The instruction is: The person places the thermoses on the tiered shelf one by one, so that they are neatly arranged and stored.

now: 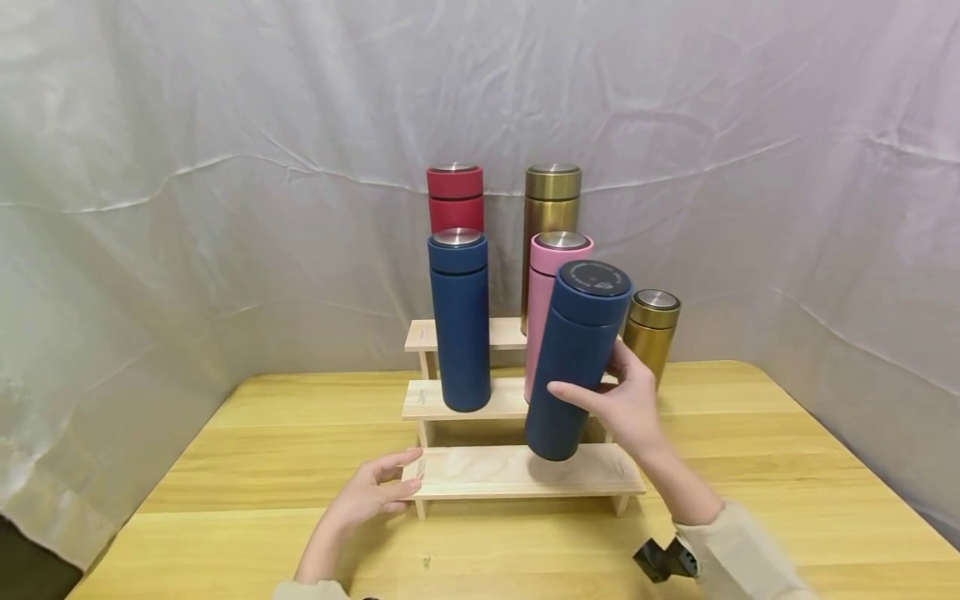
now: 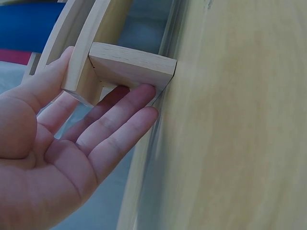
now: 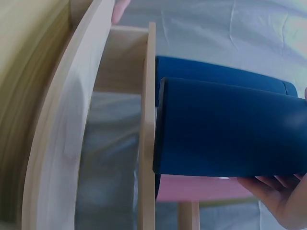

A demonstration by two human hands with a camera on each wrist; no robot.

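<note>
My right hand [image 1: 626, 404] grips a dark blue tumbler [image 1: 573, 367], which tilts with its lid toward the right. This tumbler overlaps the lowest tier [image 1: 480, 471] of a wooden three-tier stand and hides part of a pink tumbler [image 1: 542, 292] behind it. On the middle tier [image 1: 420, 400] another blue tumbler [image 1: 460, 325] stands upright, left of the pink one. At the left end of the stand, my left hand [image 1: 375, 487] holds the lowest tier: the thumb [image 2: 57, 72] lies at the board's edge and fingertips [image 2: 146, 93] touch the side leg [image 2: 134, 64].
A red tumbler [image 1: 456, 200] and a tall bronze-gold one [image 1: 553, 200] stand on the top tier [image 1: 508, 333]. A shorter gold tumbler [image 1: 651, 329] is behind my right hand, at the stand's right. The wooden table [image 1: 300, 433] meets grey curtains [image 1: 337, 250] at the back.
</note>
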